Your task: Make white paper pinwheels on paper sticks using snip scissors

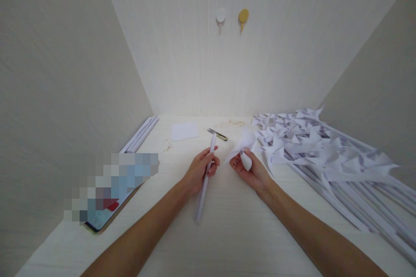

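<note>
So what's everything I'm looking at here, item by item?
paper pinwheels on sticks: large pile, white, right side of table
rolled paper sticks: a few, white, far left against the wall
paper sheet: one, white, far middle of table
thread snips: one, yellowish handle, beside the sheet
tablet: one, screen blurred, near left
wall hooks: two, one white and one yellow, back wall
table: one, pale wood
left hand: holds paper stick, white
right hand: holds folded paper piece, white

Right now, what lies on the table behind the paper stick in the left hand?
Behind the paper stick in the left hand lie small snips and a white paper sheet. The stick's tip partly covers the snips.
</note>
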A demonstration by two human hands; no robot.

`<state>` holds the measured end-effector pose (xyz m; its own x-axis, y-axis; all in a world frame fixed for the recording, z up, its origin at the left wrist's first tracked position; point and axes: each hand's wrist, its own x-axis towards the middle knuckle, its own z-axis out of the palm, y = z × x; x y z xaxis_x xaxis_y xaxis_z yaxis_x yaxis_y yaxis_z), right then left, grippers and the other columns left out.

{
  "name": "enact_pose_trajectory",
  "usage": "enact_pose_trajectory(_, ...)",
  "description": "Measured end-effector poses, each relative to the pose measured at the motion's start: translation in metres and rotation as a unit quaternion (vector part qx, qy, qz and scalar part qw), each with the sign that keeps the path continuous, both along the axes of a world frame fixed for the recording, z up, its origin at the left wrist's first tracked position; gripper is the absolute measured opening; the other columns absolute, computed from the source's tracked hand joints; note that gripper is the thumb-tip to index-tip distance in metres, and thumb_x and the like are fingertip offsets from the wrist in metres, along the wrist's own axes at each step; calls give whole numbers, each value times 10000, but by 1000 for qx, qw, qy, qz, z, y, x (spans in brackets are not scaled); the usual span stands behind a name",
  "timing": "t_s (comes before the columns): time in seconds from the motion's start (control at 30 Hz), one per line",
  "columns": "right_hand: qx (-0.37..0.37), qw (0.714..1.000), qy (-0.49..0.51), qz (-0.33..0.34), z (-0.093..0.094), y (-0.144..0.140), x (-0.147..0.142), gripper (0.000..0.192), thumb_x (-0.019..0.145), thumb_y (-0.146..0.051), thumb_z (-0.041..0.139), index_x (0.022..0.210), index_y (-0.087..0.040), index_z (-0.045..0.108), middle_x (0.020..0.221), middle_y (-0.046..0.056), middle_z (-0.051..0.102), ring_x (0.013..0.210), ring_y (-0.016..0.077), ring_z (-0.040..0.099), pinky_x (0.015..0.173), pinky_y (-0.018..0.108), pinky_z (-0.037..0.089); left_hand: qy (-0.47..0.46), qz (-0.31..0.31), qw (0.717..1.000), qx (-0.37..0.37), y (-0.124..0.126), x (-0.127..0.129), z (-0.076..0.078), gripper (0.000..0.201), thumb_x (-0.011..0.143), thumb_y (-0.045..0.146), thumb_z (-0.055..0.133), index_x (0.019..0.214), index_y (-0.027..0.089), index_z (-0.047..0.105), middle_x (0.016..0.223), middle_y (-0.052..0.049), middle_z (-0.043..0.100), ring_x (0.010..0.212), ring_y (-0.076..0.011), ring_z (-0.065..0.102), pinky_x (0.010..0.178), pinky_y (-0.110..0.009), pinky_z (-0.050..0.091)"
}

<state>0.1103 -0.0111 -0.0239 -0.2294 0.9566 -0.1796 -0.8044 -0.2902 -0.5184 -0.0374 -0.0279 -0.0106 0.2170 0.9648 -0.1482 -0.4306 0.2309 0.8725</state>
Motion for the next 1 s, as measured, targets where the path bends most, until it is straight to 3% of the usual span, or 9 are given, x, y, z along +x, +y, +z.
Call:
enact_pose_trajectory(0.1, -2, 1000, 21, 22, 2, 2, 1, 166, 544, -167, 710, 564, -196, 548, 523, -59, 597, 511, 73, 553, 523, 184, 486, 26, 3, 1000, 13, -3, 0, -8, 399, 719, 285, 523, 1088, 140, 478, 511, 59, 470, 332, -11, 290, 314, -141, 176)
enact_pose_trajectory(0.33, -49, 996, 34, 65, 0, 4, 3, 70, 607, -171, 637, 617, -177, 568, 574, -15, 608, 561, 99, 558, 565, 220, 486, 24, -29, 999, 10, -8, 6, -8, 437, 692, 309, 532, 1088, 129, 498, 505, 80, 420, 303, -3, 277, 280, -140, 207)
enact_pose_trajectory(0.53, -32, 996, 20, 78, -2, 4, 4, 62, 616, -181, 629, 631, -178, 569, 584, -19, 602, 574, 95, 550, 590, 218, 474, 98, -77, 991, 51, -9, 5, -13, 670, 700, 354, 536, 1299, 209, 274, 377, 121, 387, 232, -24, 270, 269, -148, 295)
enact_pose_trajectory(0.8, -43, 996, 28, 77, 1, 2, 2, 63, 594, -160, 618, 640, -172, 576, 583, -17, 603, 557, 95, 544, 564, 209, 469, 70, -94, 991, 63, -12, 6, -7, 466, 763, 303, 404, 1203, 150, 425, 380, 89, 427, 241, -32, 296, 315, -176, 383)
enact_pose_trajectory(1.0, -22, 996, -9, 88, 1, 3, 0, 42, 609, -157, 609, 639, -172, 583, 601, -11, 624, 559, 101, 555, 578, 220, 477, 76, -94, 990, 75, -13, 8, -7, 405, 769, 308, 419, 1134, 152, 496, 405, 94, 394, 253, -16, 251, 325, -174, 393)
